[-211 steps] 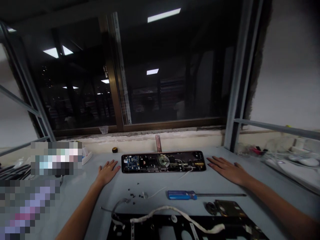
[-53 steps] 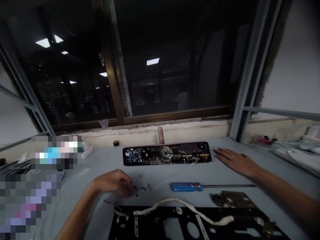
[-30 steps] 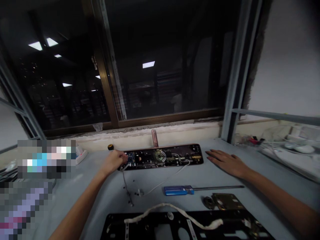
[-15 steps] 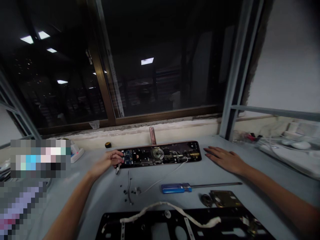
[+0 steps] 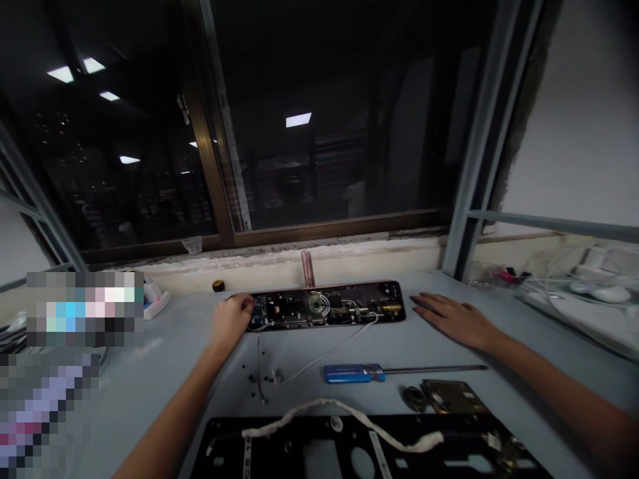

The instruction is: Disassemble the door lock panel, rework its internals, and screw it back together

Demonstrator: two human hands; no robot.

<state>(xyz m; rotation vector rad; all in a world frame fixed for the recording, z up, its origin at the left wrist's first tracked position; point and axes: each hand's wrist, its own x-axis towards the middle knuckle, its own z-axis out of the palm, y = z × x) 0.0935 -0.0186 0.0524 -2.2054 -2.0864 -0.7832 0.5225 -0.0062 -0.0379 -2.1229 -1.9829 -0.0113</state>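
Observation:
A long black lock panel [image 5: 359, 303] lies lengthwise towards the back of the table, its inner side facing up. It holds a blue circuit board [image 5: 260, 310] at the left end, a round mechanism in the middle and a brass piece at the right. A copper-coloured handle [image 5: 307, 269] sticks out behind it. My left hand [image 5: 233, 318] curls round the panel's left end, thumb and fingers closed at its edge; the fingertips are partly hidden. My right hand [image 5: 449, 317] lies flat on the table just right of the panel, fingers stretched out, holding nothing.
A blue-handled screwdriver [image 5: 354, 374] lies in front of the panel. Small screws and a thin wire [image 5: 259, 366] are to its left. Nearer me are a metal plate [image 5: 455, 397] and a large black plate [image 5: 269, 459] with a white-wrapped cable [image 5: 324, 402]. A window stands behind.
My left hand has shifted from the circuit board to the panel's left end. The white connector that hung below it is no longer seen there. My right hand stays put.

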